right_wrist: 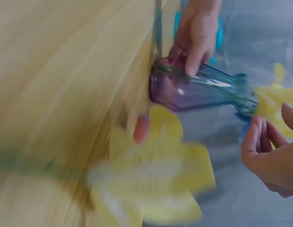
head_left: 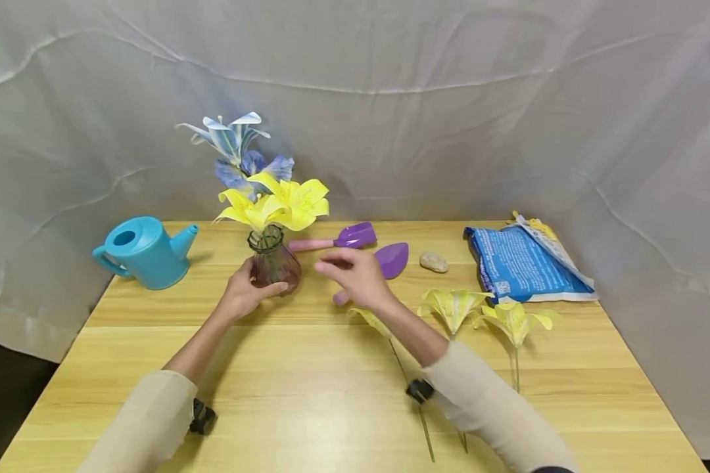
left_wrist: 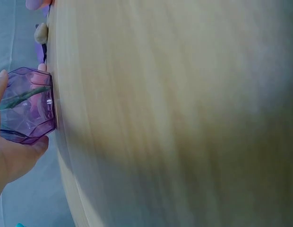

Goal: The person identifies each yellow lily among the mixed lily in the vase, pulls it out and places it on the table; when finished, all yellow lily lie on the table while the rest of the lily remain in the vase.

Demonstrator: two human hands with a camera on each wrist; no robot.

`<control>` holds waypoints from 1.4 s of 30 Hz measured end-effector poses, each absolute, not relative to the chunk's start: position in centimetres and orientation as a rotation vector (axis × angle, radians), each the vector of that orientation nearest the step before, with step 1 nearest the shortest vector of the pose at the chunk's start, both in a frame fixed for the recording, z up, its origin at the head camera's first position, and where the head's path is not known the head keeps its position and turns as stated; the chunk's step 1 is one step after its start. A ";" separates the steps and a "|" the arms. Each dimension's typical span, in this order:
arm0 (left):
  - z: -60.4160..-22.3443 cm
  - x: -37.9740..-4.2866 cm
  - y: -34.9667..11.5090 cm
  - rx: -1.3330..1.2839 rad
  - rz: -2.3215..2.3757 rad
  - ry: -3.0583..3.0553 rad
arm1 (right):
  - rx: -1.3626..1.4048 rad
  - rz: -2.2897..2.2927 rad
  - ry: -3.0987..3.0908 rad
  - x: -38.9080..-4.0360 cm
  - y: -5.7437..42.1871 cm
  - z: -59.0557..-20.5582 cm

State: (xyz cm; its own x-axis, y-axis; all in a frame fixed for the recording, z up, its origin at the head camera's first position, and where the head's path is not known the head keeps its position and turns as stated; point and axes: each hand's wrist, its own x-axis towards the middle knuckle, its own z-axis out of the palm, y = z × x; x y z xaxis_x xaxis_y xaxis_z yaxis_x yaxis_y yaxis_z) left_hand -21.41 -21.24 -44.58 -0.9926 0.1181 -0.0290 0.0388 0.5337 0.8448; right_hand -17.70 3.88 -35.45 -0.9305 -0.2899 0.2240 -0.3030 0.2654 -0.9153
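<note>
My left hand (head_left: 244, 292) grips the lower body of a glass vase (head_left: 279, 268), tinted purple below and greenish at the neck, thumb across its front. In the left wrist view the faceted base of the vase (left_wrist: 28, 104) shows a green stem inside. Yellow lilies (head_left: 298, 200) spread just over the rim, with a pale blue lily (head_left: 227, 138) and violet-blue petals (head_left: 231, 176) above and behind. Just right of the vase, my right hand (head_left: 357, 276) hovers with fingers loosely bent and nothing between them. The right wrist view puts its fingertips near the yellow petals.
Several yellow lilies (head_left: 452, 309) lie on the table under and beside my right forearm. A blue watering can (head_left: 144, 253) stands at left. Behind my right hand are a purple shovel (head_left: 355, 234), a purple trowel (head_left: 392, 260) and a stone (head_left: 433, 262); a blue bag (head_left: 526, 263) lies farther right.
</note>
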 end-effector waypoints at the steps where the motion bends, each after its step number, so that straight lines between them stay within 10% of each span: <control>1: -44.7 -21.4 -21.3 0.135 1.478 2.673 | 0.543 1.849 -2.477 -18.5 2.9 -35.7; 12: -44.9 -21.5 -21.3 0.130 1.500 2.650 | 0.009 2.314 -2.157 -22.8 -4.4 -36.8; 42: -44.6 -21.2 -21.1 0.159 1.554 2.642 | 0.211 2.236 -1.900 -20.9 -4.4 -34.6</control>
